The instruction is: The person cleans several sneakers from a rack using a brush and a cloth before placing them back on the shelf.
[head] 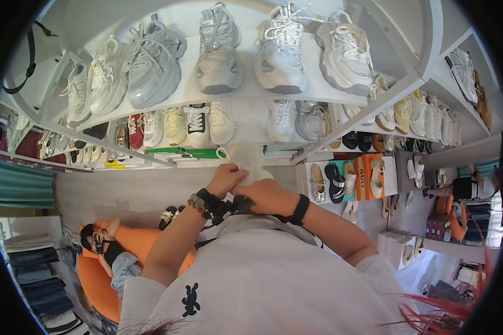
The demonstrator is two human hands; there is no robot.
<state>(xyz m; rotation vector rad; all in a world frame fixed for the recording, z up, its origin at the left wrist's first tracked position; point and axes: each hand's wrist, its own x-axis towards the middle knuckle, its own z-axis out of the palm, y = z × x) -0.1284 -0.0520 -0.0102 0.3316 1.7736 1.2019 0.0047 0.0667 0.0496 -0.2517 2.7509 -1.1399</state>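
Observation:
A pale, whitish shoe (248,157) with a loose loop of lace at its left is in front of my body, just below the lower shelf. My left hand (226,180) is closed on its near left part, fingers curled by the lace. My right hand (266,196) lies against the near end of the shoe, forefinger pointing left; its other fingers are partly hidden, so its grip is unclear. Something dark shows under my right hand, too hidden to name. The two hands nearly touch.
White sneakers (221,54) line the upper shelf (247,94) ahead, with more shoes beneath. Shoe boxes (362,176) bearing sandals stand to the right. At the lower left, a person (105,247) sits on an orange sofa (93,289). Folded jeans (42,284) lie on shelves at far left.

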